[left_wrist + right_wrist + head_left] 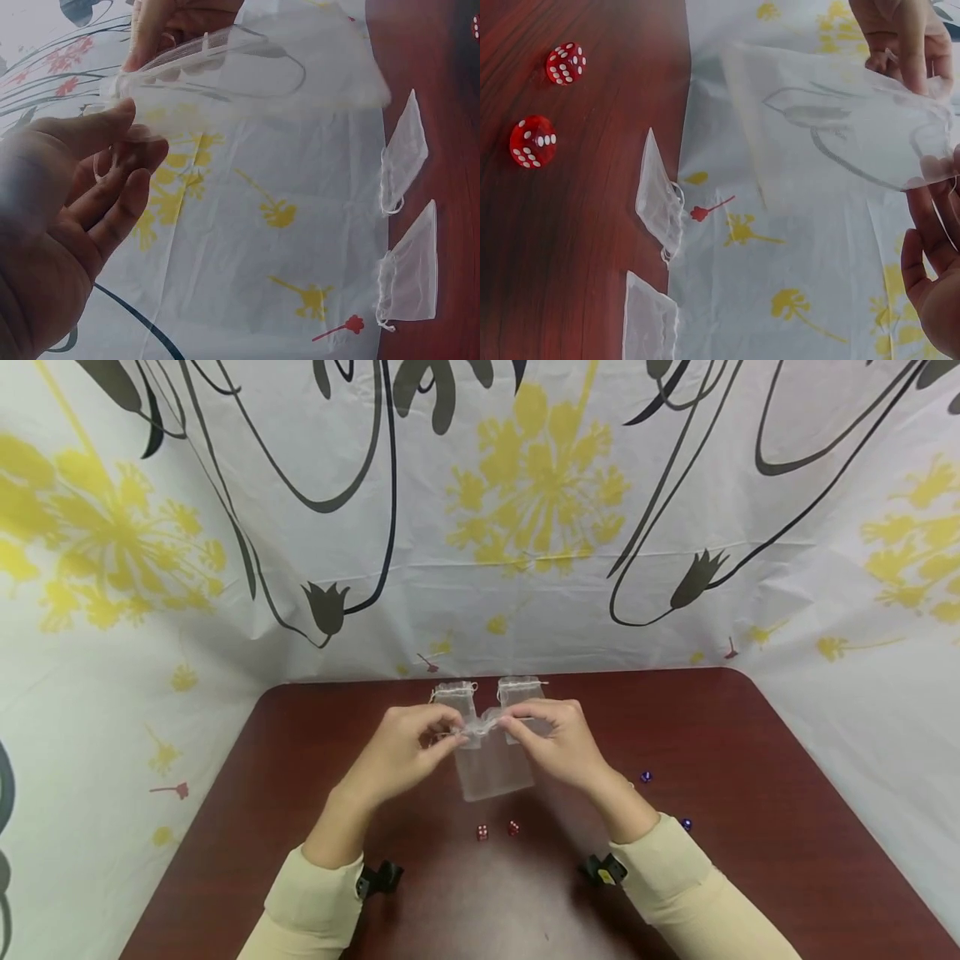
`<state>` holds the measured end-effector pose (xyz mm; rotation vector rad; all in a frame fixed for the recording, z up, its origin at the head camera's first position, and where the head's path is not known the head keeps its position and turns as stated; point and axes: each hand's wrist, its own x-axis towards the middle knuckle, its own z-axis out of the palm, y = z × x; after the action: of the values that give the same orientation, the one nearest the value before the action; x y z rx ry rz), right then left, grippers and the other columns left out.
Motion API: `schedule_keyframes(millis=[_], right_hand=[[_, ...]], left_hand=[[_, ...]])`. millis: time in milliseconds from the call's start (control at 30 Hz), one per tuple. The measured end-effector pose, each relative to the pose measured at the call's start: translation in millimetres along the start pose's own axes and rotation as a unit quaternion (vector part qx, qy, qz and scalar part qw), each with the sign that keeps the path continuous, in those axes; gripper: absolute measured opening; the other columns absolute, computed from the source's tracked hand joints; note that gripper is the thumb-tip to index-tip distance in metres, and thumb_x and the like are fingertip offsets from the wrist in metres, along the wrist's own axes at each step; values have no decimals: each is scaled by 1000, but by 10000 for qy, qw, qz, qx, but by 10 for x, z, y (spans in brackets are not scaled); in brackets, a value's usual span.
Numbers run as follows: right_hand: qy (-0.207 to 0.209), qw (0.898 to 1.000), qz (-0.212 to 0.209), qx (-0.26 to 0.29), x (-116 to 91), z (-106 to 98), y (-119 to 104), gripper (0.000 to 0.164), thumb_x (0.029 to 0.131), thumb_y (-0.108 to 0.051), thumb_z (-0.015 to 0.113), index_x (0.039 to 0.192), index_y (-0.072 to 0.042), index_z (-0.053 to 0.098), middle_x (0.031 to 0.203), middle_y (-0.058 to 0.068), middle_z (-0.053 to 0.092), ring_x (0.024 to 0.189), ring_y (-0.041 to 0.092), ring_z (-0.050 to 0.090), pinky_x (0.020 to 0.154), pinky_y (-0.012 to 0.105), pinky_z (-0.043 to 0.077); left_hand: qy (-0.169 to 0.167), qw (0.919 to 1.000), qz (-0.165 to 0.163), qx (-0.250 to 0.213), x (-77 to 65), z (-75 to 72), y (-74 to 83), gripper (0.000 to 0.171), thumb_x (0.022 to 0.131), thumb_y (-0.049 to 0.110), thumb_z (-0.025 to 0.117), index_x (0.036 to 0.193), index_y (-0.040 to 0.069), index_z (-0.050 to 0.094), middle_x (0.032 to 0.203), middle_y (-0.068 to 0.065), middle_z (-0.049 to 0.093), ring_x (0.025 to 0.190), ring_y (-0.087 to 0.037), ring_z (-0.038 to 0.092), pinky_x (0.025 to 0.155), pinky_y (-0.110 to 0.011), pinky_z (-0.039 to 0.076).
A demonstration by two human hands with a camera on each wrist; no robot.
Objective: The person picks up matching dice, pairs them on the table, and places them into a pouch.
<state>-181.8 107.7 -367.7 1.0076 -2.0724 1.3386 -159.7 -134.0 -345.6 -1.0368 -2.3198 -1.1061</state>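
A sheer white drawstring pouch [495, 770] hangs over the table between the two hands, its bottom edge toward the person. My left hand [408, 747] pinches the gathered top and cord on the left side. On the opposite side, my right hand [558, 739] pinches the same top edge between thumb and finger. The left wrist view shows the pouch [247, 82] stretched out flat, with a cord loop visible through the thin mesh. In the right wrist view the pouch [810, 127] looks see-through, and no object can be made out inside it.
Two smaller sheer pouches, a left one [453, 693] and a right one [522, 688], lie at the table's back edge. Two red dice [566, 63] lie nearer the person. Two blue dice [647, 776] lie beside the right forearm. A patterned cloth [450, 610] hangs behind the table.
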Motion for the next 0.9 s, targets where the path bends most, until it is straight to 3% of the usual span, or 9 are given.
schedule_keyframes(millis=[133,333,500,700,900], right_hand=[[22,9996,-278,-6,9,43,6,8,83,2,80,90,-2,79,84,5,76,74,17,73,67,31,58],[321,9977,-547,-247,-11,83,33,10,82,4,79,90,-1,80,84,6,77,74,20,73,68,31,57],[235,9971,-620,-369,-32,126,56,10,81,4,79,90,-1,79,85,7,77,75,20,74,68,34,58],[128,9983,-548,-176,-36,171,55,9,83,3,78,91,-2,79,85,6,77,75,19,73,67,32,59],[57,9999,-58,-79,-101,150,83,14,86,-3,78,100,-4,77,91,4,76,84,17,72,72,34,60]], left_hand=[[125,9997,-2,193,11,-5,-1,10,86,4,81,91,6,73,80,2,68,64,-8,57,57,-25,52],[561,9945,-385,798,6,11,-16,9,86,8,81,90,5,73,82,-2,73,69,-11,67,64,-28,57],[516,9959,-391,637,-11,40,-4,10,85,7,82,92,5,75,85,-1,73,67,-10,61,60,-27,53],[379,9986,-144,351,-8,65,-14,11,84,4,83,92,5,76,85,-1,73,67,-10,59,59,-33,55],[497,9975,-61,491,-44,17,-70,12,82,5,84,92,5,76,85,-1,73,68,-10,62,61,-29,55]])
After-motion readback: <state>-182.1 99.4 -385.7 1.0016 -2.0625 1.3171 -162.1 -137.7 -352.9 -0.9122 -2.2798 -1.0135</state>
